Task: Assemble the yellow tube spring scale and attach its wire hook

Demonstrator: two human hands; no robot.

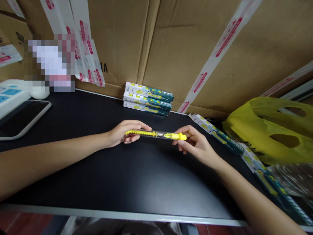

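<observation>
1. Hands first: the left hand [127, 133] and the right hand [195, 143] both hold one long yellow tool [155, 134], one at each end, just above the black worktop [137, 182].
2. Left grip: the fingers are curled around the thin yellow end, so this hand is closed on the tool.
3. Right grip: the fingertips pinch the end with the fat yellow cap, so this hand is closed on it too.
4. Middle part: it looks clear like glass, with a yellow bit inside (I cannot tell what the tool is for).
5. Boxes: three flat boxes [148, 99] are stacked at the back, touching the cardboard wall [171, 42]. More of the same flat boxes [217, 133] lie in a row at the right, beside a yellow bag [271, 130].
6. How far along, as I judge it: this one tool is out of its box and in both hands. The stacked boxes look shut, so most of them seem not yet handled.
7. Far left: a white scale [22, 111] sits well apart from the hands.
</observation>
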